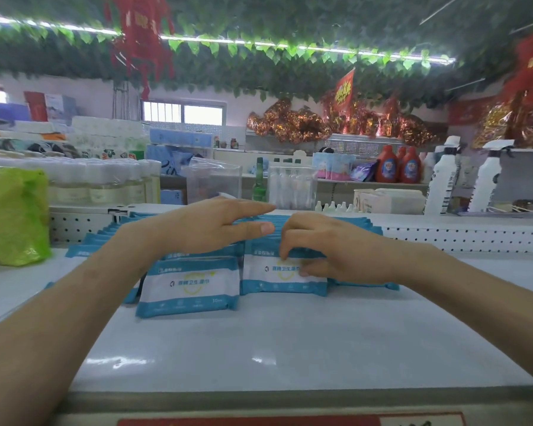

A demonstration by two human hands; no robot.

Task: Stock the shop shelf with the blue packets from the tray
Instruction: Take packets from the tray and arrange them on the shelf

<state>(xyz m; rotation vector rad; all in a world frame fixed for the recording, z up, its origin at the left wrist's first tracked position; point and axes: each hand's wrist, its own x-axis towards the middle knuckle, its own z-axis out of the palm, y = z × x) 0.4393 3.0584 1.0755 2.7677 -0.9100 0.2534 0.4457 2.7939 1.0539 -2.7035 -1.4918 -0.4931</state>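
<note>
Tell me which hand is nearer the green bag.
Left. The left hand lies flat over the packets, right of the green bag; the right hand pinches a packet farther right.

Blue-and-white packets (189,285) upright in rows on pale shelf (259,342)

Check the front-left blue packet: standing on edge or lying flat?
Standing on edge. The front-left packet shows its printed face to the camera, bottom seam on the shelf.
</note>
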